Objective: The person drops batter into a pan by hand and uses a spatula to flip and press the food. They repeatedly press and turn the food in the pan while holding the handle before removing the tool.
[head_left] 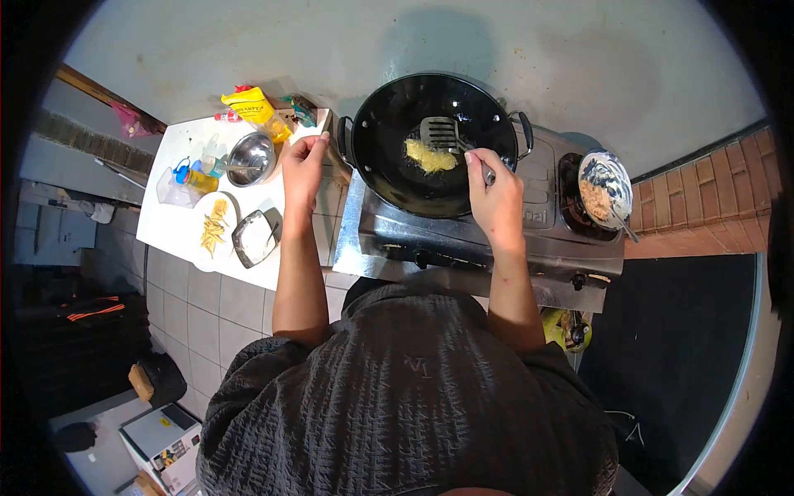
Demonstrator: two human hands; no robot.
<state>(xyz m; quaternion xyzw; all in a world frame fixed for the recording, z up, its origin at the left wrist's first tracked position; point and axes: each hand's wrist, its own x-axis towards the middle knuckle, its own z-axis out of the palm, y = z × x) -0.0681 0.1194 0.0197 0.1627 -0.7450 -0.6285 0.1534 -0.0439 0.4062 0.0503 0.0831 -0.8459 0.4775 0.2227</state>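
Observation:
A black two-handled wok (389, 178) sits on the left side of the stove. My right hand (497, 192) grips a slotted spatula (439, 132), whose dark head is inside the wok. Just below the spatula head, a yellow piece of food (430, 156) lies in the wok. Beside the wok's left handle is my left hand (305, 168), fingers closed with thumb and fingertips together; whether something small is between them cannot be made out.
At left, a white table (169, 225) holds a steel bowl (251, 159), a plate of fried strips (213, 230), a square dish (255, 238), bottles and a yellow bag (258, 113). A bowl of brownish food (595, 198) with a spoon stands on the stove's (463, 240) right side.

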